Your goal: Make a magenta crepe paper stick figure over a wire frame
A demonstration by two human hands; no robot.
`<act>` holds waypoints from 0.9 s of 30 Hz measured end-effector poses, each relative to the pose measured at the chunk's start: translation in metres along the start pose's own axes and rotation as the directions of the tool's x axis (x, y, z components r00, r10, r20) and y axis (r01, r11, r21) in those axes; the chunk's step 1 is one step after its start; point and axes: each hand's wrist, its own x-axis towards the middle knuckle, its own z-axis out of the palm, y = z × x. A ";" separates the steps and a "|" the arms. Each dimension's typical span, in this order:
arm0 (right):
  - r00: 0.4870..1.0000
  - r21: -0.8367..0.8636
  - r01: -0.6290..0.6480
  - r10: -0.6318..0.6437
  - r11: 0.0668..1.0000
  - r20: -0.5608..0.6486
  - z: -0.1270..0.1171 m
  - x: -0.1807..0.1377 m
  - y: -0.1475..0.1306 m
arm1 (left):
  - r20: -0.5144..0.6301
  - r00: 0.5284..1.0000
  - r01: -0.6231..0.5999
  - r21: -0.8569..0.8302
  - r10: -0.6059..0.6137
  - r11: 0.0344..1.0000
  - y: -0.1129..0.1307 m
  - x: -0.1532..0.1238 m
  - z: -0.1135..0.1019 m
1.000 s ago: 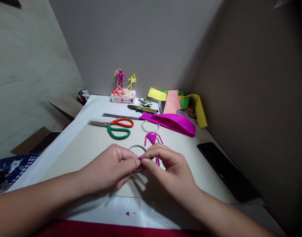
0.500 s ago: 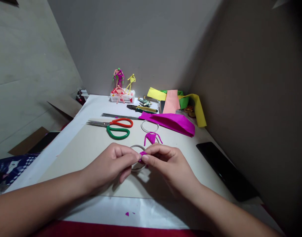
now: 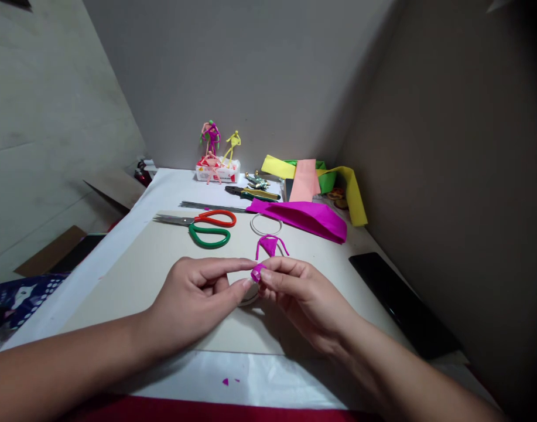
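Two hands are held close: magenta crepe scrap [image 3: 258, 272] is pinched by R hand [image 3: 307, 302] thumb & fingertips, just above wire ring [image 3: 249, 300]; L hand [image 3: 191, 305] fingers are spread, not gripping, tips just beside scrap.

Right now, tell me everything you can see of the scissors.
The scissors lie flat on a pale card board, blades closed and pointing left. The blades look like steel; the two looped handles look like plastic, the upper one orange-red, the lower one green. They sit near the board's far edge, in front of a bundle of thin metal rods. Only the board touches them.
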 end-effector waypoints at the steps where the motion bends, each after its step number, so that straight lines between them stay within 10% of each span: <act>1: 1.000 0.014 -0.012 0.012 1.000 0.005 0.000 0.000 0.000 | -0.004 1.000 -0.008 0.007 0.008 1.000 0.000 0.000 0.001; 16: 1.000 -0.020 0.006 -0.005 1.000 0.031 0.005 -0.001 0.004 | -0.026 0.998 0.049 -0.070 -0.051 0.996 0.002 -0.006 0.004; 22: 0.984 -0.182 0.150 -0.165 0.972 -0.071 0.008 -0.004 0.005 | 0.028 0.991 0.136 -0.144 -0.134 0.980 0.003 -0.005 0.002; 27: 0.891 -0.565 0.330 -0.448 0.756 -0.079 0.014 -0.011 0.001 | 0.021 0.988 0.156 -0.134 -0.155 0.979 0.005 -0.004 0.001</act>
